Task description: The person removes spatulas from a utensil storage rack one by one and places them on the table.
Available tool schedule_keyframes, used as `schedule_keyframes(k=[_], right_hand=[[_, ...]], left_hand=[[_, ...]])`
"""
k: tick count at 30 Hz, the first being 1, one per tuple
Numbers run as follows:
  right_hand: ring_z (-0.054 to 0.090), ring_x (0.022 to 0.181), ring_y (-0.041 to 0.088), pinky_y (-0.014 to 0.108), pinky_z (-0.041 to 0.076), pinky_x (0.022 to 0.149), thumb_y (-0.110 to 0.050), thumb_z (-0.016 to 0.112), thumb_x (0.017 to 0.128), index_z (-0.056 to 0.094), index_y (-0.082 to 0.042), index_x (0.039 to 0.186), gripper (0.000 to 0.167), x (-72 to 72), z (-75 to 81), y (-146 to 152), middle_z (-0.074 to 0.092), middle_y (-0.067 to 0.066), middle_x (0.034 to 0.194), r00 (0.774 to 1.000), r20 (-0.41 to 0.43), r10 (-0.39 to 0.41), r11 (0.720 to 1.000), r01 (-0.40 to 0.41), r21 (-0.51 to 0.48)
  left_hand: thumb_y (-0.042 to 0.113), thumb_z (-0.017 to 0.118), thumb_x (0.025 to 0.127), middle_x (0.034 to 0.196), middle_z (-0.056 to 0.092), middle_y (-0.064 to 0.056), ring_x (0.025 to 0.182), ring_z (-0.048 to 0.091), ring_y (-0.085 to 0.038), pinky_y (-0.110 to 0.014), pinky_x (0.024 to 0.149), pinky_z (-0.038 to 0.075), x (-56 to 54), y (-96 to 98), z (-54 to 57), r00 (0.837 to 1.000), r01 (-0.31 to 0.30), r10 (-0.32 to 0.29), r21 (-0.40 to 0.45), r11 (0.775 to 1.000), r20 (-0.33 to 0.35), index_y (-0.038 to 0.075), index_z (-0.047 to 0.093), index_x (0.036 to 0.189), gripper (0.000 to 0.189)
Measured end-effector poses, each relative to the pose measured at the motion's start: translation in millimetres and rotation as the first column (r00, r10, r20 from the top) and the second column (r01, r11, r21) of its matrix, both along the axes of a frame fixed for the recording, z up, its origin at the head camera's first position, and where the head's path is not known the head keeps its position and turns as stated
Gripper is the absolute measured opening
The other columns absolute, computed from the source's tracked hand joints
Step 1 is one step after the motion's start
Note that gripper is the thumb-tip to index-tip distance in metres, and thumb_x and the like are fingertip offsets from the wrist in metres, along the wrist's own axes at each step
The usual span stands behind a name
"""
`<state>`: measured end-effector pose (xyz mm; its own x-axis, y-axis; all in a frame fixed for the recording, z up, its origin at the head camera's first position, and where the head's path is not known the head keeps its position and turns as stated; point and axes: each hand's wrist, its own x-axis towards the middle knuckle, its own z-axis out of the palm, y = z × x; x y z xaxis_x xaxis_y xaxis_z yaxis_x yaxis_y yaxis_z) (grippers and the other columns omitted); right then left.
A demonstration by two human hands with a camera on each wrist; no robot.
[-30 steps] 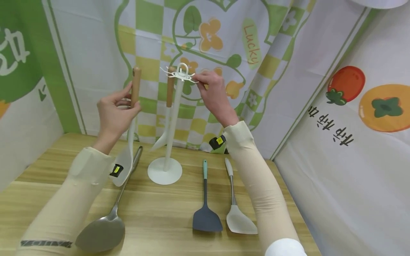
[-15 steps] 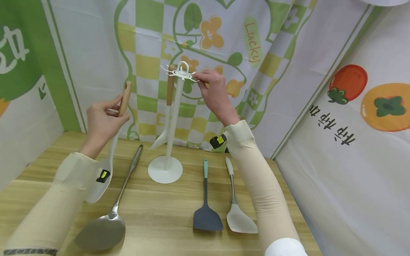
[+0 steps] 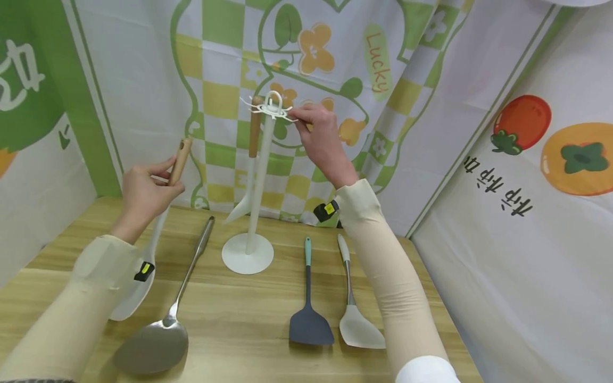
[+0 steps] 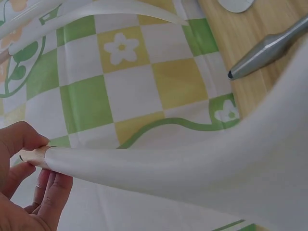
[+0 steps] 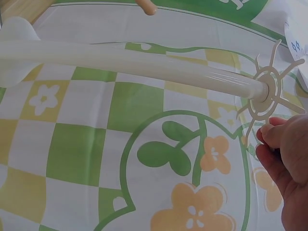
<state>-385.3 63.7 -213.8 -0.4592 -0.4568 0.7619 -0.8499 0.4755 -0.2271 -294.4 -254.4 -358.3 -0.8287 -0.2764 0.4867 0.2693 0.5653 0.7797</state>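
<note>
My left hand [image 3: 146, 197] grips the wooden handle of a white spatula [image 3: 155, 234], tilted with its broad head low over the table at the left. In the left wrist view, the thumb and fingers [image 4: 57, 197] close round the handle near where the white neck begins. My right hand [image 3: 320, 135] pinches one hook of a white utensil stand [image 3: 258, 191]; the right wrist view shows the hook ring [image 5: 265, 94] beside the fingertips. From a hook on the stand's left side hangs another white utensil with a wooden handle [image 3: 255, 133].
A steel wok turner [image 3: 155, 343] lies just right of the spatula's head. Right of the stand's round base [image 3: 247, 263] lie a dark grey turner [image 3: 310, 324] and a pale turner with a steel shaft [image 3: 359, 327]. A patterned cloth [image 3: 297, 181] hangs behind the wooden table [image 3: 230, 319].
My left hand has carried the spatula left and down, away from the stand, tipping its handle to the right. The right hand stays at the same hook.
</note>
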Motion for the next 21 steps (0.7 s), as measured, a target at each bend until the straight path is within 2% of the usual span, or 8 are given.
schedule_keyframes(k=[9, 15, 21], right_hand=[[0.067, 0.099, 0.026, 0.030, 0.056, 0.082, -0.001, 0.064, 0.099, 0.079, 0.001, 0.107, 0.017, 0.2, 1.0, -0.5, 0.075, 0.014, 0.103, 1.000, -0.006, -0.014, 1.000, 0.014, 0.018], [0.067, 0.097, 0.027, 0.029, 0.056, 0.081, 0.000, 0.064, 0.099, 0.079, 0.001, 0.106, 0.016, -0.1, 2.2, -0.3, 0.076, 0.015, 0.102, 1.000, -0.016, -0.019, 1.000, 0.019, 0.016], [0.067, 0.098, 0.026, 0.028, 0.057, 0.082, 0.001, 0.062, 0.100, 0.078, 0.001, 0.108, 0.018, -0.4, 2.8, 0.3, 0.075, 0.014, 0.104, 1.000, -0.003, -0.024, 0.999, 0.024, 0.038]], left_hand=[[0.004, 0.074, 0.084, 0.106, 0.069, -0.035, 0.059, 0.048, 0.018, -0.011, 0.046, 0.051, 5.6, -13.2, -13.5, 0.998, 0.001, 0.006, -0.100, 0.995, 0.064, 0.002, 0.061, 0.136, 0.054], [0.008, 0.074, 0.086, 0.103, 0.071, -0.033, 0.055, 0.053, 0.006, -0.016, 0.044, 0.050, 6.8, -20.6, -23.3, 0.993, -0.024, 0.041, -0.148, 0.989, 0.112, 0.003, 0.059, 0.139, 0.055], [0.011, 0.077, 0.086, 0.103, 0.071, -0.033, 0.059, 0.060, -0.009, -0.023, 0.043, 0.047, 5.9, -26.3, -33.6, 0.986, -0.006, 0.036, -0.184, 0.983, 0.162, -0.001, 0.058, 0.139, 0.057]])
